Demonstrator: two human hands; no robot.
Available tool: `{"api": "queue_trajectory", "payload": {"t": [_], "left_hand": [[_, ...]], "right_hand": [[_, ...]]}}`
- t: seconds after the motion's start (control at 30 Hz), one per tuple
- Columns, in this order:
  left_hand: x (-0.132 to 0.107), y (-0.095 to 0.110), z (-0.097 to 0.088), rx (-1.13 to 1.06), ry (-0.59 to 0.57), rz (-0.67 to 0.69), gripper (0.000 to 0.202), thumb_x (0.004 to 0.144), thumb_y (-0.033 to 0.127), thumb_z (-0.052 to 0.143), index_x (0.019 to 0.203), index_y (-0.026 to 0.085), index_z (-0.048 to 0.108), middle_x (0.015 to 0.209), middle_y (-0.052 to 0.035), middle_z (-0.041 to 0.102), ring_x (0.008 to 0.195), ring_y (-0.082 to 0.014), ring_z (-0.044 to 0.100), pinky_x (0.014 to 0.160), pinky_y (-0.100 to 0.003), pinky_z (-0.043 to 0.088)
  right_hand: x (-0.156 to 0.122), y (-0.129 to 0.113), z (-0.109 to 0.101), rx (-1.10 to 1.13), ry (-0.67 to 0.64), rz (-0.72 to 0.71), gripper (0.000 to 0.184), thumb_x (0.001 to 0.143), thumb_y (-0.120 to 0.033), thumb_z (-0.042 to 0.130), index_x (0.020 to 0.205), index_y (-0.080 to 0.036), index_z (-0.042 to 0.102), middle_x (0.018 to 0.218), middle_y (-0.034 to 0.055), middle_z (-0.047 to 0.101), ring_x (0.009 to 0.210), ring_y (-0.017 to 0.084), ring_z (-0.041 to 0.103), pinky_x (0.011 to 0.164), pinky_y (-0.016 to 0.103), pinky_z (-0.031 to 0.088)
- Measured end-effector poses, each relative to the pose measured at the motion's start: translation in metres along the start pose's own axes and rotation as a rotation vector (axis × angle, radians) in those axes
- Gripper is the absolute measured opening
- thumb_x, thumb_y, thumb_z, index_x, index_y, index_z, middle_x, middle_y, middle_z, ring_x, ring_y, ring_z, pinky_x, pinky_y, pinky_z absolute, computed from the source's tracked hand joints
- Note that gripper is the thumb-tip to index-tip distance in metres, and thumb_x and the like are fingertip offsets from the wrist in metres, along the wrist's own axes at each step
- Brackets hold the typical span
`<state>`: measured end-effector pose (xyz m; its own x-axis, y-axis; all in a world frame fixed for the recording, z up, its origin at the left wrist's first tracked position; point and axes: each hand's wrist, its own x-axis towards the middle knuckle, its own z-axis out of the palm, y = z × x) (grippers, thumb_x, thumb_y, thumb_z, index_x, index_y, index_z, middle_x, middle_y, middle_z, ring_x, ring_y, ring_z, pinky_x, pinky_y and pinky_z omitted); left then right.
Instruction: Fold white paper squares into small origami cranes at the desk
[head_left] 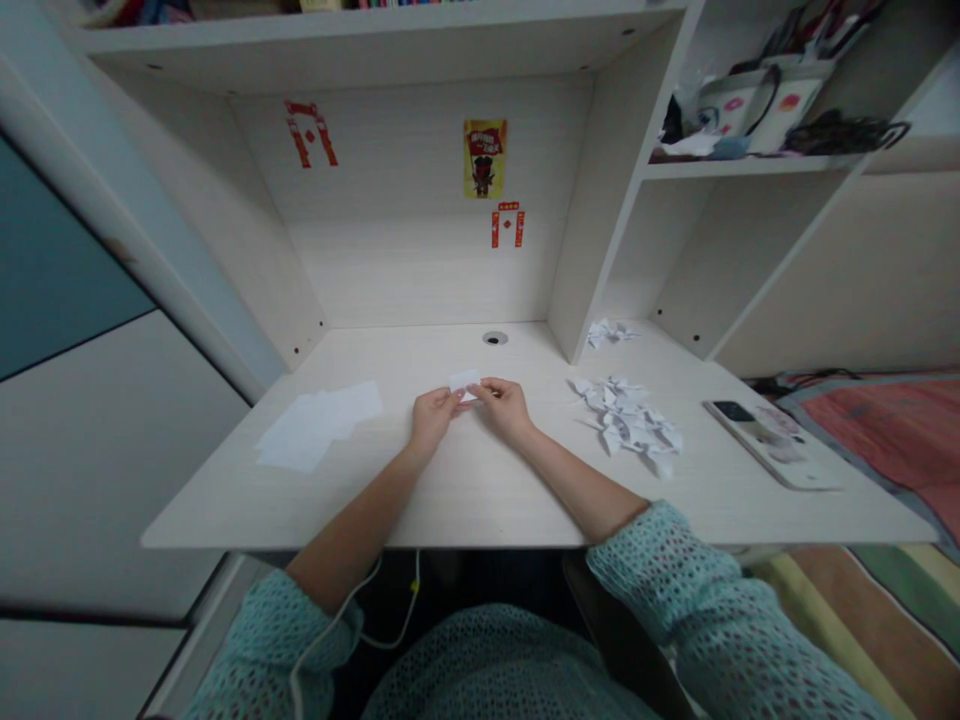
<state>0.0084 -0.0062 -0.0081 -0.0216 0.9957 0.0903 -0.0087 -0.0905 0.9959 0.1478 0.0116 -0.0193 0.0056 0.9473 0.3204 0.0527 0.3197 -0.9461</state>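
A small white piece of paper (pixel 464 381) is held just above the middle of the pale desk (pixel 480 490). My left hand (pixel 432 417) pinches its left side and my right hand (pixel 505 404) pinches its right side, the fingers of both curled round the paper. Flat white sheets (pixel 319 427) lie to the left of my hands. A heap of several folded white paper figures (pixel 628 420) lies to the right.
A phone (pixel 771 443) lies face up near the desk's right end. More folded paper figures (pixel 609 332) sit in the lower shelf niche. A cable hole (pixel 494 338) is at the back. Bags and clutter fill the upper right shelf (pixel 757 165).
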Motion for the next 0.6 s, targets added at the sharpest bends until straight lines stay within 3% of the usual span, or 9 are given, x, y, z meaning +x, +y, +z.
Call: {"api": "queue_trajectory", "payload": {"t": [0.1, 0.23, 0.3, 0.43, 0.6], "left_hand": [[0.002, 0.001, -0.007, 0.168, -0.006, 0.041, 0.031, 0.07, 0.045, 0.066, 0.077, 0.015, 0.067, 0.074, -0.0061, 0.07, 0.069, -0.0182, 0.065, 0.062, -0.025, 0.044], [-0.002, 0.007, -0.015, 0.658, -0.025, 0.202, 0.023, 0.075, 0.041, 0.061, 0.066, 0.021, 0.068, 0.063, -0.0037, 0.067, 0.063, -0.0183, 0.06, 0.059, -0.025, 0.035], [-0.005, 0.01, -0.016, 0.823, -0.062, 0.29, 0.017, 0.076, 0.036, 0.06, 0.071, 0.024, 0.07, 0.068, -0.0045, 0.069, 0.063, -0.0188, 0.059, 0.061, -0.026, 0.034], [-0.011, 0.015, -0.012, 0.965, -0.097, 0.376, 0.018, 0.079, 0.034, 0.057, 0.085, 0.027, 0.072, 0.078, -0.0069, 0.071, 0.069, -0.0207, 0.059, 0.065, -0.027, 0.034], [-0.009, 0.019, -0.014, 0.884, -0.037, 0.327, 0.023, 0.078, 0.043, 0.057, 0.076, 0.025, 0.071, 0.071, -0.005, 0.068, 0.067, -0.0189, 0.058, 0.064, -0.026, 0.034]], "right_hand": [[-0.001, -0.002, -0.005, -0.155, -0.001, -0.102, 0.031, 0.075, -0.044, 0.058, 0.087, -0.018, 0.07, 0.073, 0.0031, 0.068, 0.065, 0.015, 0.057, 0.065, 0.026, 0.041], [-0.002, -0.008, -0.012, -0.208, -0.034, -0.207, 0.044, 0.07, -0.039, 0.068, 0.11, -0.023, 0.064, 0.089, 0.0037, 0.068, 0.077, 0.016, 0.059, 0.072, 0.028, 0.043], [-0.004, -0.012, -0.013, -0.226, -0.076, -0.242, 0.04, 0.068, -0.037, 0.071, 0.106, -0.024, 0.067, 0.091, 0.0045, 0.068, 0.081, 0.017, 0.059, 0.075, 0.029, 0.043], [-0.007, -0.016, -0.013, -0.318, -0.142, -0.285, 0.013, 0.072, -0.036, 0.068, 0.076, -0.024, 0.073, 0.078, 0.0043, 0.069, 0.078, 0.019, 0.058, 0.079, 0.033, 0.041], [-0.005, -0.013, -0.014, -0.28, -0.061, -0.223, 0.022, 0.077, -0.039, 0.061, 0.07, -0.021, 0.071, 0.071, 0.0038, 0.068, 0.07, 0.017, 0.057, 0.069, 0.029, 0.04]]}}
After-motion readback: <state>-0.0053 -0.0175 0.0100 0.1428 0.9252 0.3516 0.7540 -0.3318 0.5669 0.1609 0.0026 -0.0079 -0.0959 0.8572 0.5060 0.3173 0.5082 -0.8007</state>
